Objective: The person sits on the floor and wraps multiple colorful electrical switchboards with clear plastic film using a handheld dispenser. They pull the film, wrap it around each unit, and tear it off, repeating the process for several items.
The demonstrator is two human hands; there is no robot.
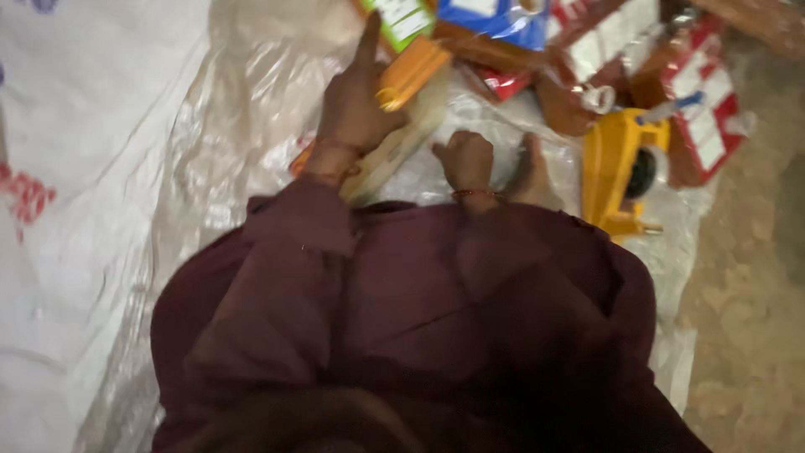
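Nearest, right hand (pixel 468 159) curled into a loose fist, resting on clear plastic sheet (pixel 251 101). Left hand (pixel 356 101) beyond, index finger stretched out, gripping orange box (pixel 411 74). Right of the fist, yellow tape dispenser (pixel 620 172). Farthest, red-and-white cartons (pixel 704 109), contents unseen.

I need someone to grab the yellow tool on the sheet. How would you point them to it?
Start from the clear plastic sheet spread over the ground. On its right side, beside the bare foot, lies the yellow tape dispenser. It is the only solid yellow plastic piece there, with a dark wheel inside, unlike the red-and-white packets behind it.
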